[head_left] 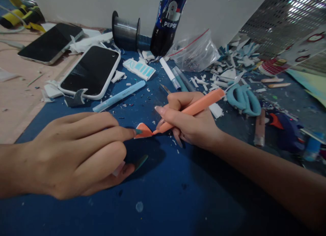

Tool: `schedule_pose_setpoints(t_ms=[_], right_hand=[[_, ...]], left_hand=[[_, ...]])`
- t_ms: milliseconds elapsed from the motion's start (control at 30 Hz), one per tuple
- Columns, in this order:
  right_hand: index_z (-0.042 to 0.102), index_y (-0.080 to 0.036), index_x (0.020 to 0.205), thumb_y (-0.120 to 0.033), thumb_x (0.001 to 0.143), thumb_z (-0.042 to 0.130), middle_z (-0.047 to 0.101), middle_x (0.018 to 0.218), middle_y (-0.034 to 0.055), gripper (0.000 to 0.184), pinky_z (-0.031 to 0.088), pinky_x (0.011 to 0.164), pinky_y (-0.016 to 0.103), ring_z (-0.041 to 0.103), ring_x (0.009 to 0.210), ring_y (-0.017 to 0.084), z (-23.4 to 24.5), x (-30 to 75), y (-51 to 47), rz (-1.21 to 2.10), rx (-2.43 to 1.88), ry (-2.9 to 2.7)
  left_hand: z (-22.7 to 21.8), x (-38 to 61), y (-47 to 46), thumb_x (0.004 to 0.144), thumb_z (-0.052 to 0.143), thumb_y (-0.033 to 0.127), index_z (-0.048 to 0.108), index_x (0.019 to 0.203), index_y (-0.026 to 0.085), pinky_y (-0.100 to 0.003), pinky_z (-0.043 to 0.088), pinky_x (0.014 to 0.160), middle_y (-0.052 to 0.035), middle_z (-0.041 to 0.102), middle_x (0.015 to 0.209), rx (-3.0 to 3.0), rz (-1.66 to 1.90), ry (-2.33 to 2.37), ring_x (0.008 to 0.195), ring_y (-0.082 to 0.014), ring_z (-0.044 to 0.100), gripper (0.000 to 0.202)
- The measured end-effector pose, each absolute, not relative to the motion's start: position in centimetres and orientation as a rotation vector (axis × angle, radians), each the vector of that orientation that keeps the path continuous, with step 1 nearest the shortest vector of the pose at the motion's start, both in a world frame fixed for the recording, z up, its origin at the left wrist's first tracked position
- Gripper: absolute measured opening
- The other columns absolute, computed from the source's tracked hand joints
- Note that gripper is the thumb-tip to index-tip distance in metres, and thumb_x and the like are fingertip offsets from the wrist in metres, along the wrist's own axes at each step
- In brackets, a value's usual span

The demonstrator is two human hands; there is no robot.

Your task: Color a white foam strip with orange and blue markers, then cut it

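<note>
My right hand [188,122] is closed round an orange pen-shaped knife [197,106], its tip touching a small orange foam piece [144,130] on the blue mat [158,195]. My left hand [81,151] lies beside the piece, fingers stretched forward, with a fingertip pressing the orange piece down. The left hand grips nothing.
Two phones [91,71] [51,42] lie at the back left. A light blue pen [119,96], white markers [168,72], a Pepsi bottle [166,23], a wire spool [124,30], a plastic bag [193,52], teal scissors [241,98] and white foam scraps [229,74] crowd the back and right.
</note>
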State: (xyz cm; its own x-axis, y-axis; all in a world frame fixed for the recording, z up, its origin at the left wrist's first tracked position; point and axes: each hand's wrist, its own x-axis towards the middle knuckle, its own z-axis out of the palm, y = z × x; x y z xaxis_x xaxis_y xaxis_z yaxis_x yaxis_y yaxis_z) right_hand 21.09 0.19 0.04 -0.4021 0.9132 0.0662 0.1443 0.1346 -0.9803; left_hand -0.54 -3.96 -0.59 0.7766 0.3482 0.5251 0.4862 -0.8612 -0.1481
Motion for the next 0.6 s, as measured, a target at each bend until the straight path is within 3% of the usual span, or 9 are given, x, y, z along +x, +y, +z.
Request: schedule_pose_setpoints(t_ms=[200, 400, 600], right_hand=[[0.035, -0.019, 0.045, -0.016, 0.074, 0.06, 0.047, 0.039, -0.005, 0.039, 0.036, 0.033, 0.015, 0.057, 0.044, 0.008, 0.02, 21.07, 0.08, 1.351, -1.022, -1.663], [0.036, -0.019, 0.05, -0.02, 0.078, 0.06, 0.046, 0.038, -0.0082, 0.037, 0.031, 0.027, 0.016, 0.043, 0.027, 0.004, 0.02, 20.87, 0.37, 1.344, -1.006, -1.659], [0.041, -0.018, 0.054, -0.027, 0.077, 0.063, 0.051, 0.04, -0.0075, 0.032, 0.031, 0.026, 0.016, 0.046, 0.027, 0.005, 0.34, 20.36, 0.48, 1.347, -0.989, -1.727]], left_hand=[[-0.52, -0.79, -3.82, 0.07, 0.066, 0.04, 0.05, 0.066, 0.019, -0.031, 0.049, 0.054, 0.0005, 0.067, 0.082, -2.701, -0.729, -0.572, 0.07, -0.015, 0.055, 0.027], [-0.25, -0.64, -3.99, 0.07, 0.067, 0.036, 0.048, 0.062, 0.019, -0.03, 0.048, 0.051, 0.0008, 0.067, 0.079, -2.715, -0.72, -0.515, 0.068, -0.0152, 0.057, 0.027], [-0.07, -0.39, -3.98, 0.071, 0.068, 0.035, 0.048, 0.06, 0.018, -0.03, 0.049, 0.052, 0.0009, 0.067, 0.075, -2.713, -0.717, -0.528, 0.067, -0.0151, 0.059, 0.028]])
